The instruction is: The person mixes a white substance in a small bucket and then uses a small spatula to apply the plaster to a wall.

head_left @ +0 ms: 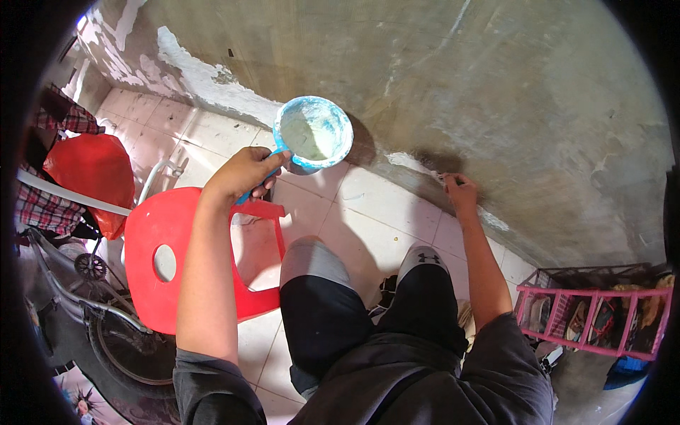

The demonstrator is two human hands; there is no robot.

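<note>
My left hand [249,172] is closed round the handle of a blue water dipper [314,132], held up near the wall. White paste coats the inside of the dipper and lies in its bottom. Low against the grey-brown wall [510,106], my right hand [462,193] has its fingers pinched together. What they hold is mostly hidden; something small and whitish shows at the fingertips. Beside them a streak of white paste [411,163] runs along the foot of the wall.
A red plastic stool [157,227] lies tipped at my left, by a bicycle [120,340] and a red bag [92,173]. A pink rack [595,319] of shoes stands against the wall at right. White floor tiles [386,205] lie below my knees.
</note>
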